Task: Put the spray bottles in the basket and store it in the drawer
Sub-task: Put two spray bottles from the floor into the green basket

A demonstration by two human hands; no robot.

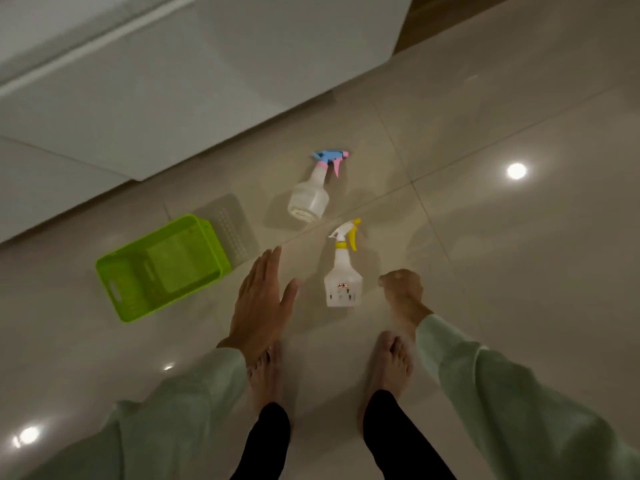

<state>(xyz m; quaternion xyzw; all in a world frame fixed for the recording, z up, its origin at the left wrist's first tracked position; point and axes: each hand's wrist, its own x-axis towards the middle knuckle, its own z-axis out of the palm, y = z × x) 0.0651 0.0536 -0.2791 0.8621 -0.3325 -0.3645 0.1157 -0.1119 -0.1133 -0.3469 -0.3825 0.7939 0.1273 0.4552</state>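
Two white spray bottles stand on the glossy tiled floor. The nearer one has a yellow trigger; the farther one has a blue and pink trigger. A lime green plastic basket sits empty on the floor to their left. My left hand hovers flat with fingers apart between the basket and the yellow-trigger bottle, holding nothing. My right hand hangs just right of that bottle with its fingers curled in, nothing in it.
White cabinet drawer fronts run along the top left, closed. My bare feet stand on the tiles just below the hands. Ceiling lights reflect on the floor at right and bottom left.
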